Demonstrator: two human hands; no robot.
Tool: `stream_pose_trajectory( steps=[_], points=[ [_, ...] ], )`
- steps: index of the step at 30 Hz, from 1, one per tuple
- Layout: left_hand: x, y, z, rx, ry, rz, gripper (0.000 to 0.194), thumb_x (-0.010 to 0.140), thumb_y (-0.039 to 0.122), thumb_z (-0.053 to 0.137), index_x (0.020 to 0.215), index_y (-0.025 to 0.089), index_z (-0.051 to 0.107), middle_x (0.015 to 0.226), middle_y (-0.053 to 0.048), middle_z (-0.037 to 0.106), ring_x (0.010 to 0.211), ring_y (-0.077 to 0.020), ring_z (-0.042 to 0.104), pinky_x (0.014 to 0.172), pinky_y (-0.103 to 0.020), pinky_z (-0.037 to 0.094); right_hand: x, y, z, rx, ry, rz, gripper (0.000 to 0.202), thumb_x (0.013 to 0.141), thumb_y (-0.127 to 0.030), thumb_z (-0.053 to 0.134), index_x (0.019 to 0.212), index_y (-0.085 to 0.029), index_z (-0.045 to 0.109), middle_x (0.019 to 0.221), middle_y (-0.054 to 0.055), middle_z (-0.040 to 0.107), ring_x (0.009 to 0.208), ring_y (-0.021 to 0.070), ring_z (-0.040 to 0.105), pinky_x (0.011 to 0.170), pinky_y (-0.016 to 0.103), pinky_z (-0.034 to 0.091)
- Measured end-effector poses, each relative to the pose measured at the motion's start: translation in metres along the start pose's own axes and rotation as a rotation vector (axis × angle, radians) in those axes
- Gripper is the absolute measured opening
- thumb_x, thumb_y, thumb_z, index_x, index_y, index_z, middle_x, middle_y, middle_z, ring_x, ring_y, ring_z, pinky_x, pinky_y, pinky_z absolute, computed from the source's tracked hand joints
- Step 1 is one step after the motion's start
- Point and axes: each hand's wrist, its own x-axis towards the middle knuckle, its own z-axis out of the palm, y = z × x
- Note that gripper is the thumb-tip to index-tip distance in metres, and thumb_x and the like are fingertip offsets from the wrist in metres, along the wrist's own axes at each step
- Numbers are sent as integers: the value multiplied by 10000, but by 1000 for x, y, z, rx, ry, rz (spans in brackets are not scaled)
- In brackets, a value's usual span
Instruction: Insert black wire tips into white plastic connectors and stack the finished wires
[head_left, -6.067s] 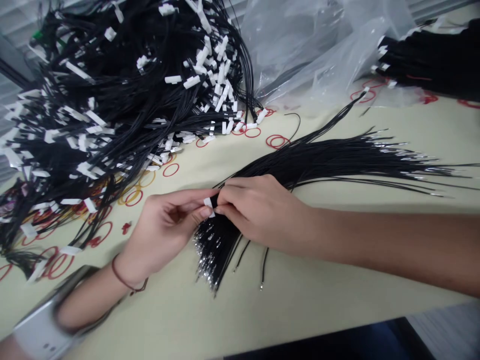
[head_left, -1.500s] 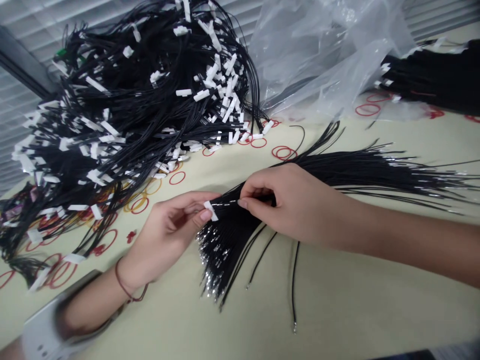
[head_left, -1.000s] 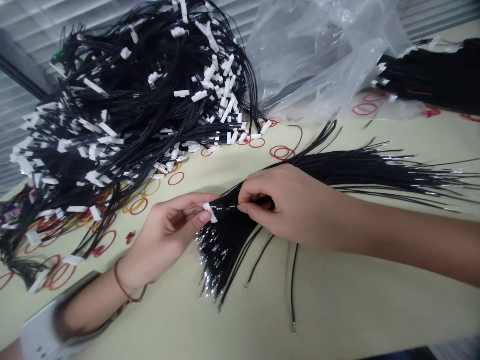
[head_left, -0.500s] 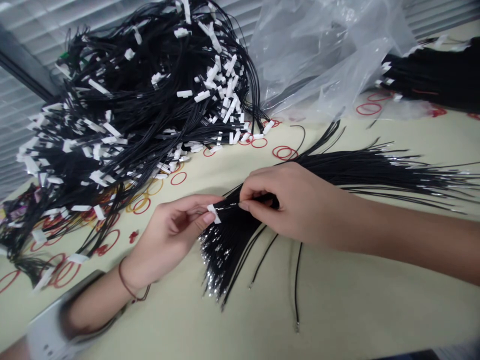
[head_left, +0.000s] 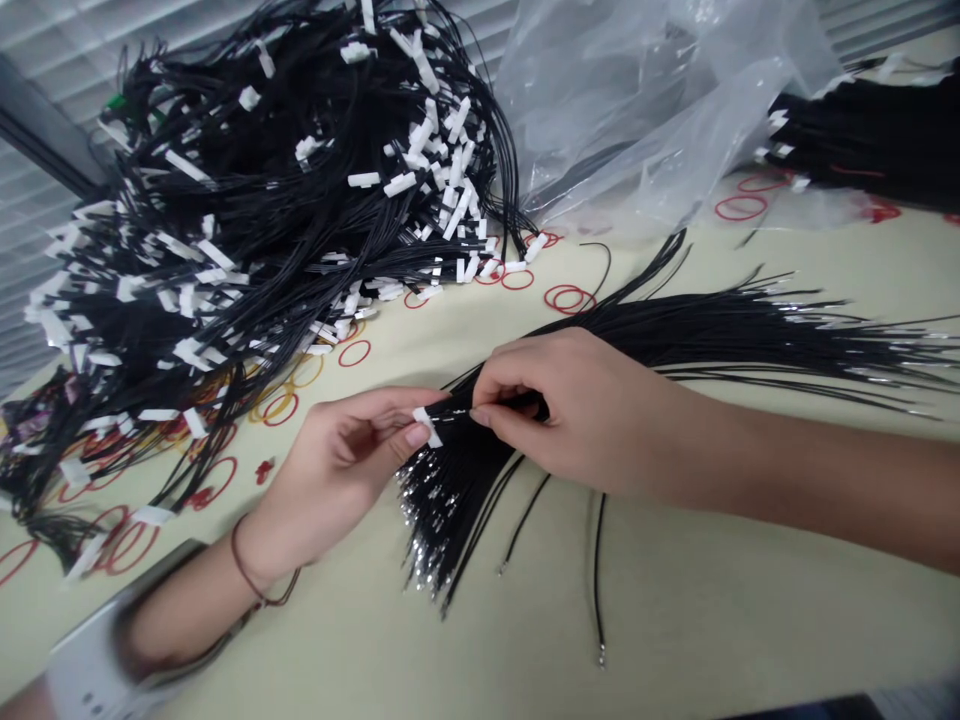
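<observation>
Between the thumb and fingers of my left hand is a small white connector housing. My right hand pinches a thin black wire just to the right of it. The wire's metal tip points at the housing; whether it has entered cannot be told. Under both hands lies a thick bundle of loose black wires, with shiny metal terminals fanned out at its near left end. A single wire sticks out from the bundle toward me.
A big heap of black cables with white connectors fills the back left. Behind the bundle lies a clear plastic bag; more black wires are at the far right. Red rubber bands are scattered about the table.
My right hand has shifted slightly left, bringing the wire's tip closer to the white housing. My left hand keeps its hold on the housing.
</observation>
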Motion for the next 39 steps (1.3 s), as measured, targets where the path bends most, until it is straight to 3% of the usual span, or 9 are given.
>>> stream_pose_trajectory(
  steps=[22, 29, 33, 39],
  points=[
    [0, 2, 0, 6, -30, -12, 278, 729, 15, 595, 920, 196, 685, 760, 30, 724, 671, -59, 624, 633, -119, 490, 2, -3, 5, 63, -20, 15, 140, 762, -164, 487, 692, -157, 609, 624, -19, 579, 543, 61, 449, 522, 212, 305],
    [0, 0, 0, 38, -37, 12, 298, 733, 24, 599, 940, 222, 681, 830, 33, 730, 714, -59, 628, 661, -120, 486, 5, 0, -2, 103, -94, -31, 162, 761, -179, 494, 641, -153, 600, 505, -43, 519, 429, 25, 367, 431, 221, 216],
    [-2, 1, 0, 80, -31, 27, 285, 734, 30, 597, 950, 198, 677, 820, 17, 731, 691, -67, 628, 651, -136, 495, 4, 3, -3, 151, -140, -55, 164, 775, -192, 476, 657, -161, 586, 507, -45, 508, 431, 24, 347, 417, 211, 228],
    [-1, 1, 1, 77, -29, 25, 289, 730, 27, 598, 957, 190, 673, 820, 20, 735, 681, -53, 632, 627, -101, 493, 6, 0, -2, 65, -95, -40, 162, 753, -144, 486, 620, -146, 579, 494, -42, 501, 430, 27, 352, 420, 224, 220]
  ],
)
